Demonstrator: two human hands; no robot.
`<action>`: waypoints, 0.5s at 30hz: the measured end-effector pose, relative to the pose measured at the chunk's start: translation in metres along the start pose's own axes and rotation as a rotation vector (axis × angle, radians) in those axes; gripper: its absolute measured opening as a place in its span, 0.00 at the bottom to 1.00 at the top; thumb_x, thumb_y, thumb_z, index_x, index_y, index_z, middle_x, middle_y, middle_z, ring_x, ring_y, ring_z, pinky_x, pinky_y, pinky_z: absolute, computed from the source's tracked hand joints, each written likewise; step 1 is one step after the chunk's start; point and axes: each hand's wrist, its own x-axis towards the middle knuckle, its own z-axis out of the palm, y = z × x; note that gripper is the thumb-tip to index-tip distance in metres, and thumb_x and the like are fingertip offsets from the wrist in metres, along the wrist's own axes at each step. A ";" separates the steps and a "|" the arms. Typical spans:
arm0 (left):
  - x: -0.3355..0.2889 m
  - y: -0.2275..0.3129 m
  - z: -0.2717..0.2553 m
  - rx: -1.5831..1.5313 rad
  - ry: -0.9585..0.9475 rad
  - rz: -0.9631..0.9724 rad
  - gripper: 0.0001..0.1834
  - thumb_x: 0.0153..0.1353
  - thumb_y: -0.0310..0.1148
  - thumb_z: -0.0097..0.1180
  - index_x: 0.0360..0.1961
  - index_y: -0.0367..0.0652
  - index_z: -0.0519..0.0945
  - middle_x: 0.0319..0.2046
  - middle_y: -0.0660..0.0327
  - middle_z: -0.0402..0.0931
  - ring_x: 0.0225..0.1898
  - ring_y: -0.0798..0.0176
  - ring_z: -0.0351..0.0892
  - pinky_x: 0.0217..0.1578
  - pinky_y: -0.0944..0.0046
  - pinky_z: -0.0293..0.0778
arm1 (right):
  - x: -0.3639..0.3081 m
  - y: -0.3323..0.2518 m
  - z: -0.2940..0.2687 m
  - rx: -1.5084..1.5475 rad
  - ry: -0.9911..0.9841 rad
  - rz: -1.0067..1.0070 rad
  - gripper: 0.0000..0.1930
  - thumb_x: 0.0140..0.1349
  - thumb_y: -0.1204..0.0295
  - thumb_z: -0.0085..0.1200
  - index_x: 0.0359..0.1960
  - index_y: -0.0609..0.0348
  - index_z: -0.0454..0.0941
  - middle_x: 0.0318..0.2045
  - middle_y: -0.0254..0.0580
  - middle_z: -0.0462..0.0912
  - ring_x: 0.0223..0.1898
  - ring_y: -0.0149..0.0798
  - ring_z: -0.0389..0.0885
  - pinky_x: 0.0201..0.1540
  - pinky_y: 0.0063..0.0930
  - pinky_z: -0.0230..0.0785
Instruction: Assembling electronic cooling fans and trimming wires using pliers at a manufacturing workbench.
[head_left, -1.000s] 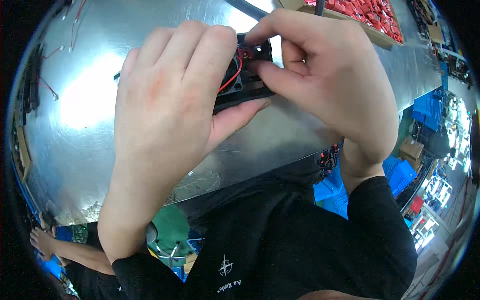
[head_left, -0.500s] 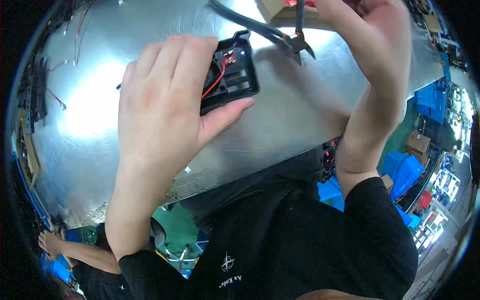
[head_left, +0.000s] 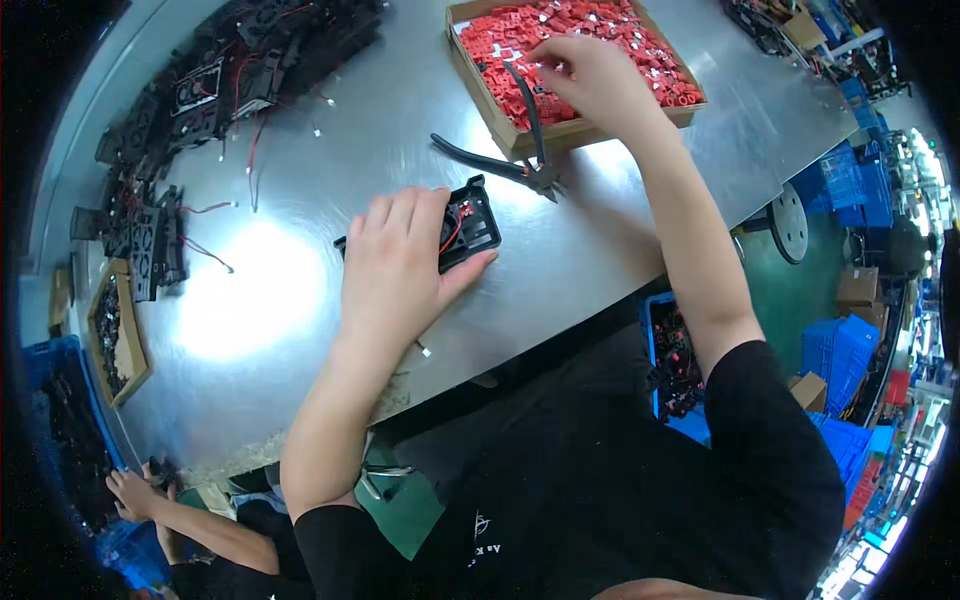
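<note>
Steel table: shiny, bare in the middle, bright glare left of centre.
Left hand: palm down, fingers together, clamped over black housing near table's front edge; thumb hooked under its near side.
Housing: flat on table, red wire showing in its open face, long axis slanting up toward far right corner; only right end clear of the fingers.
Right hand: reaching into cardboard box at far edge, fingertips bunched down among red clips; whether pinching one, cannot tell.
Pliers: loose on table between housing and box, handles spread, touching box's near wall.
Key relation: clips lie far-right of housing, right hand on them, left hand nearer housing.
Far left corner: heap of black housings with red leads.
</note>
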 end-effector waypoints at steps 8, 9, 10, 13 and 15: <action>-0.001 0.000 -0.003 0.016 0.003 -0.006 0.33 0.54 0.54 0.71 0.52 0.43 0.78 0.45 0.57 0.78 0.48 0.52 0.77 0.47 0.53 0.70 | 0.027 -0.003 0.013 -0.340 -0.308 -0.023 0.10 0.61 0.74 0.62 0.44 0.60 0.84 0.36 0.52 0.88 0.41 0.52 0.87 0.46 0.44 0.78; -0.001 0.001 -0.004 0.010 0.005 0.002 0.32 0.54 0.54 0.71 0.52 0.43 0.78 0.45 0.57 0.79 0.48 0.52 0.77 0.47 0.53 0.71 | 0.023 0.001 0.009 -0.343 -0.319 -0.028 0.10 0.61 0.74 0.62 0.44 0.60 0.84 0.36 0.52 0.88 0.41 0.52 0.87 0.46 0.44 0.78; -0.001 0.000 -0.003 0.001 0.004 -0.006 0.32 0.54 0.54 0.71 0.52 0.43 0.78 0.45 0.57 0.79 0.48 0.52 0.77 0.47 0.53 0.71 | 0.018 0.007 0.003 -0.208 -0.188 0.011 0.10 0.62 0.73 0.63 0.44 0.61 0.83 0.35 0.49 0.87 0.39 0.47 0.87 0.44 0.40 0.78; -0.005 -0.006 0.003 -0.011 0.038 0.005 0.32 0.54 0.54 0.71 0.51 0.43 0.78 0.44 0.58 0.79 0.48 0.52 0.77 0.47 0.53 0.71 | -0.017 -0.013 -0.022 0.014 0.063 0.041 0.09 0.65 0.70 0.65 0.41 0.62 0.82 0.31 0.39 0.85 0.33 0.31 0.83 0.37 0.27 0.74; -0.007 -0.008 0.001 -0.012 0.067 0.002 0.32 0.54 0.54 0.71 0.51 0.44 0.77 0.43 0.58 0.78 0.47 0.52 0.77 0.46 0.52 0.71 | -0.064 -0.043 -0.026 0.312 -0.134 0.033 0.07 0.65 0.72 0.66 0.40 0.61 0.83 0.30 0.30 0.83 0.31 0.22 0.77 0.35 0.20 0.70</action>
